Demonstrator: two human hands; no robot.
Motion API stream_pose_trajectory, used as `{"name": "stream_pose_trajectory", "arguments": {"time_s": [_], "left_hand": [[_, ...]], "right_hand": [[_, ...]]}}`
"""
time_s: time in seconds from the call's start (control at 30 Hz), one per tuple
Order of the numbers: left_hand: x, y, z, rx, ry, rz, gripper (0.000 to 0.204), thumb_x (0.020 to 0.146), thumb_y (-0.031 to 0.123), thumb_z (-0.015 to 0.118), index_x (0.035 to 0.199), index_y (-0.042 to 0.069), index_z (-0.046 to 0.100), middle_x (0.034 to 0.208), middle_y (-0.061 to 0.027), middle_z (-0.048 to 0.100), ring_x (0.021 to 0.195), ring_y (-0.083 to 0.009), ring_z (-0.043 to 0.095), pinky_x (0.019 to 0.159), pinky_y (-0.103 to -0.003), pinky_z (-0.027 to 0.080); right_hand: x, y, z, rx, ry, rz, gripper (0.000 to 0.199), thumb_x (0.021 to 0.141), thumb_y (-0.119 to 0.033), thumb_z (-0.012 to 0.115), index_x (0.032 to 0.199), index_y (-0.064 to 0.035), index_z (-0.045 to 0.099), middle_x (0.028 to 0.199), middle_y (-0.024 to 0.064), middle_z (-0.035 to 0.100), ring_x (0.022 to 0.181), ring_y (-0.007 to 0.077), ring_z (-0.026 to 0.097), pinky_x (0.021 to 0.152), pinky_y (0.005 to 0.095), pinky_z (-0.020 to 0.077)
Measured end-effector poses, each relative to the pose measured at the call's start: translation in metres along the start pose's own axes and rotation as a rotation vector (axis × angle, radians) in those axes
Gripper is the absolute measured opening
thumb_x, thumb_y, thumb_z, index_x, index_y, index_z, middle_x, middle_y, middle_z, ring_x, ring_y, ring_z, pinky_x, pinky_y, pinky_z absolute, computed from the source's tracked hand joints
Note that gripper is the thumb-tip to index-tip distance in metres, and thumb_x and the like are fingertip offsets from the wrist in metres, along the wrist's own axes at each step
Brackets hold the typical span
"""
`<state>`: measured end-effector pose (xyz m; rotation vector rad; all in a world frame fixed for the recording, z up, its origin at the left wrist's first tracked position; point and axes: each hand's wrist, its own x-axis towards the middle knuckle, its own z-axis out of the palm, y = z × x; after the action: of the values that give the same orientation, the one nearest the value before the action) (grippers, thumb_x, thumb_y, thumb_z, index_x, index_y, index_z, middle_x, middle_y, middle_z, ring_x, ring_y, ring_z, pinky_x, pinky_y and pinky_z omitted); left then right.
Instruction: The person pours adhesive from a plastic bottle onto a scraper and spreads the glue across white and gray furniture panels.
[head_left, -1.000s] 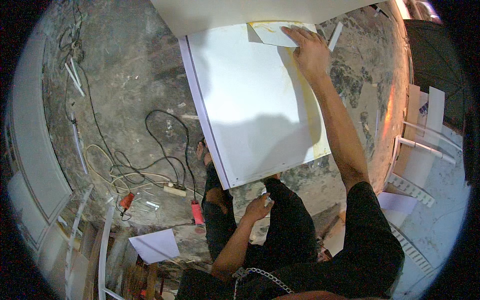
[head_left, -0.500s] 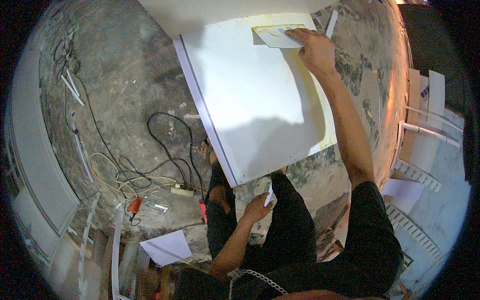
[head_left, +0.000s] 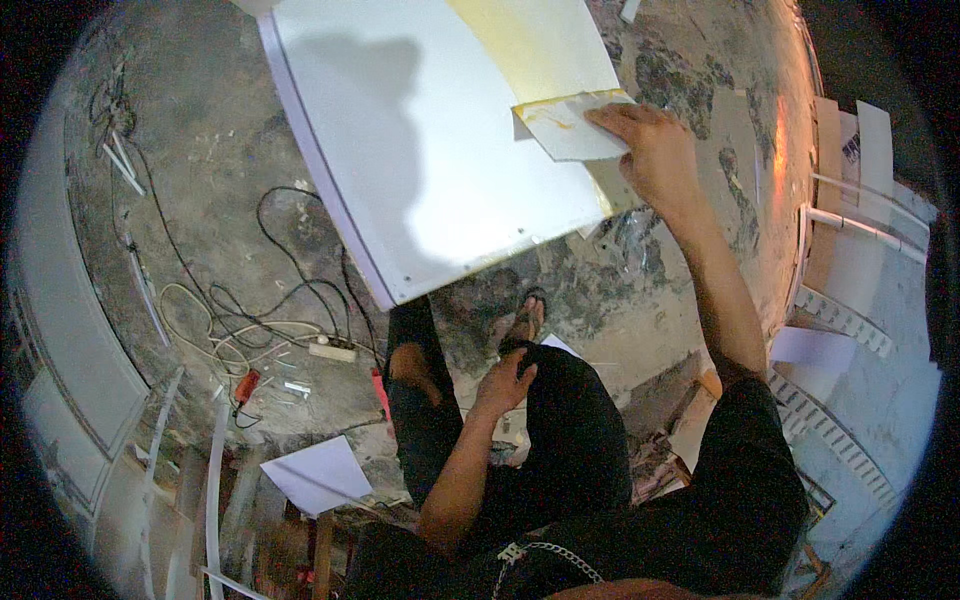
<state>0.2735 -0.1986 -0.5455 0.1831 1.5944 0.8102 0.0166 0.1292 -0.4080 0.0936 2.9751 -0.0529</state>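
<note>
My right hand (head_left: 658, 155) is closed on a flat white spreader card (head_left: 577, 130), fingers on top. Yellow paste lines the card's far edge. It is against the large white board (head_left: 480, 190), near the right edge. A pale yellow smear runs away from the card along the board's far right. My left hand (head_left: 503, 383) rests by my bent knee, thumb apart from the fingers, and I see nothing in it. A small white piece (head_left: 560, 345) shows just beyond that knee, partly hidden by it.
Tangled black and cream cables lead to a power strip (head_left: 332, 349) on the left floor, near an orange-red tool (head_left: 246, 386). White sheets (head_left: 318, 474) lie at lower left. On the right are white strips and slotted panels (head_left: 830, 430). My sandalled foot (head_left: 525, 320) stands below the board.
The spreader card has come along the board toward me, leaving a wide yellow smear behind it. My left hand has moved up to the knee, apart from the white piece previously beside its fingers.
</note>
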Motion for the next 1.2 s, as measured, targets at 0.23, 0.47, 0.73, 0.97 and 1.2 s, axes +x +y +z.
{"name": "stream_pose_trajectory", "arguments": {"time_s": [0.23,0.47,0.73,0.97,1.2], "left_hand": [[0.008,-0.017,0.064,-0.046,0.061,0.051,0.057,0.100,0.047,0.050,0.139,0.006,0.048,0.136,-0.0227,0.057,0.122,-0.0414,0.057,0.100,-0.048,0.047],[0.011,-0.023,0.079,0.057,0.158,0.126,0.056,0.098,0.046,0.053,0.137,0.006,0.050,0.130,-0.0241,0.060,0.118,-0.0420,0.059,0.098,-0.049,0.047],[-0.003,-0.029,0.033,0.033,0.055,0.033,0.057,0.096,0.047,0.055,0.136,0.006,0.050,0.129,-0.0226,0.061,0.119,-0.0419,0.058,0.099,-0.049,0.047],[-0.010,-0.015,-0.040,-0.083,0.016,0.001,0.058,0.096,0.046,0.055,0.138,0.007,0.048,0.130,-0.0234,0.062,0.118,-0.0423,0.060,0.098,-0.050,0.048],[-0.017,-0.009,-0.078,-0.163,-0.010,0.000,0.059,0.099,0.046,0.052,0.143,0.007,0.045,0.131,-0.0192,0.063,0.120,-0.0380,0.060,0.101,-0.049,0.047]], "right_hand": [[-0.127,0.008,0.004,0.030,-0.008,-0.061,0.054,0.069,0.004,0.067,0.118,-0.0186,0.071,0.117,0.0078,0.070,0.109,0.0308,0.064,0.092,0.0426,0.0514],[-0.235,0.015,0.039,0.008,-0.468,-0.043,0.046,0.071,-0.002,0.068,0.115,-0.0162,0.072,0.112,0.0102,0.072,0.103,0.0327,0.068,0.094,0.0434,0.0535],[-0.044,-0.079,-0.090,0.372,0.203,-0.053,0.072,0.064,0.008,0.062,0.132,-0.0172,0.063,0.122,0.0118,0.067,0.113,0.0336,0.063,0.098,0.0437,0.0499],[0.154,-0.109,-0.024,0.030,0.341,-0.060,0.064,0.071,0.001,0.069,0.131,-0.0214,0.062,0.128,0.0078,0.064,0.123,0.0294,0.058,0.109,0.0477,0.0434],[0.223,-0.129,0.002,-0.004,0.422,-0.086,0.054,0.074,-0.001,0.067,0.125,-0.0200,0.066,0.124,0.0066,0.067,0.121,0.0282,0.060,0.105,0.0502,0.0462]]}}
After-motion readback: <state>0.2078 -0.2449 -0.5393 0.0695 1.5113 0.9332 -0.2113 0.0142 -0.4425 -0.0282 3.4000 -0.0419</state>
